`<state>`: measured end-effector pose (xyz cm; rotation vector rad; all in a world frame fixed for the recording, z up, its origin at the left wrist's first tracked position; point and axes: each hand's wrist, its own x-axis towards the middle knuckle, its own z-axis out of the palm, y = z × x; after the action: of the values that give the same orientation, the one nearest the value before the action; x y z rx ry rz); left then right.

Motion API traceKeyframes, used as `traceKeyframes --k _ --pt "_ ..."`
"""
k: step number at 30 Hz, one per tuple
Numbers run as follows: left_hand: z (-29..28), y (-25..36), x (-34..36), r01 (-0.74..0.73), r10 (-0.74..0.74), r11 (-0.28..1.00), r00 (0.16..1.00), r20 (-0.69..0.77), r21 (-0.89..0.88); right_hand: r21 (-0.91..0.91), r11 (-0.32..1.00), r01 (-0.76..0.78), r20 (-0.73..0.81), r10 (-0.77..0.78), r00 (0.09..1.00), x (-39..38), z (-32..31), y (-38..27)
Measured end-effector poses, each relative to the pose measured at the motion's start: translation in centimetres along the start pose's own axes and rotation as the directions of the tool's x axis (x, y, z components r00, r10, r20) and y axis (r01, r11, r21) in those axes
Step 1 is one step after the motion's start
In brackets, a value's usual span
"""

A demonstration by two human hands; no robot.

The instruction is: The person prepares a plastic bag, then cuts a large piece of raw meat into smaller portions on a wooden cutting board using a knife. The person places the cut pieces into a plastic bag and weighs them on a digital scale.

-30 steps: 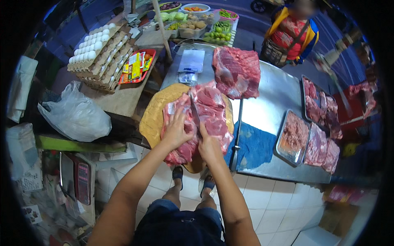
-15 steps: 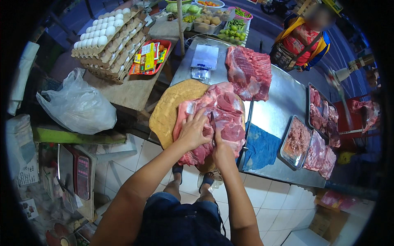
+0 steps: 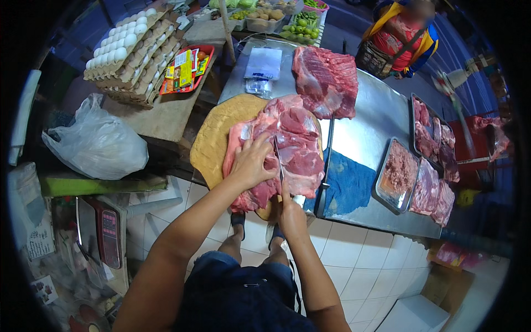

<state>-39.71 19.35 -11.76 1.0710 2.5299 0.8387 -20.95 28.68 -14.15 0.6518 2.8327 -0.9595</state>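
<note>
A large slab of raw meat (image 3: 300,157) with pale skin and fat lies on a round wooden chopping board (image 3: 209,138). My left hand (image 3: 251,164) rests on the left part of the slab, fingers stretched out over the flesh. Gripped in my right hand (image 3: 292,214), at the near edge of the meat, is a knife (image 3: 279,157). Its narrow blade points away from me and lies along a cut between two lobes of meat. The handle is mostly hidden by my fingers.
Ribbed meat (image 3: 325,82) lies beyond the board on the metal table (image 3: 368,119). Rightward are a blue cloth (image 3: 348,185) and a tray of ground meat (image 3: 399,176). Egg trays (image 3: 124,58) and a plastic bag (image 3: 97,141) stand left. A person (image 3: 399,41) stands across the table.
My right hand has drawn the knife toward me, showing more blade. My left hand stays on the meat with its fingers closer together. The whole view has shifted slightly.
</note>
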Motion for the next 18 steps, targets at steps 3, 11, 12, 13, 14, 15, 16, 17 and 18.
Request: traceKeyframes --k 3,11,12,13,14,15,16,17,18 --pt "0.4 -0.2 0.0 0.018 -0.017 0.999 1.0 -0.022 0.043 -0.064 0.994 -0.093 0.09 0.099 0.991 0.0 0.2 0.1" --pt "0.6 -1.0 0.0 -0.1 0.104 0.987 0.994 -0.031 0.126 -0.024 0.995 0.102 -0.182 -0.104 0.978 0.6 2.4 2.0" --pt "0.4 -0.3 -0.6 -0.107 0.107 0.981 0.994 0.009 0.162 -0.039 0.999 0.014 -0.081 -0.017 0.997 -1.5 2.1 2.1" --pt "0.0 0.5 -0.9 -0.107 0.098 0.971 0.994 0.051 0.214 -0.05 0.998 -0.024 -0.04 0.021 0.999 -3.0 1.7 2.1" --pt "-0.2 1.3 -1.3 -0.131 0.122 0.955 0.991 0.048 0.267 -0.09 0.992 -0.085 0.021 0.087 0.996 -3.4 1.5 2.0" --pt "-0.2 2.4 -2.1 -0.174 0.205 0.877 0.979 -0.02 0.447 -0.127 0.987 -0.101 0.065 0.11 0.992 -3.6 1.4 1.8" --pt "0.0 3.4 -3.3 -0.199 0.224 0.858 0.975 0.004 0.474 -0.056 0.997 -0.044 -0.002 0.044 0.999 -3.3 1.2 1.7" --pt "0.5 4.5 -4.9 -0.229 0.253 0.84 0.967 0.019 0.492 -0.011 1.0 -0.027 -0.027 0.027 0.999 -2.5 1.3 1.4" --pt "1.0 5.2 -6.1 -0.256 0.296 0.822 0.955 0.003 0.509 -0.001 0.997 -0.079 0.019 0.079 0.997 -1.4 1.4 1.3"
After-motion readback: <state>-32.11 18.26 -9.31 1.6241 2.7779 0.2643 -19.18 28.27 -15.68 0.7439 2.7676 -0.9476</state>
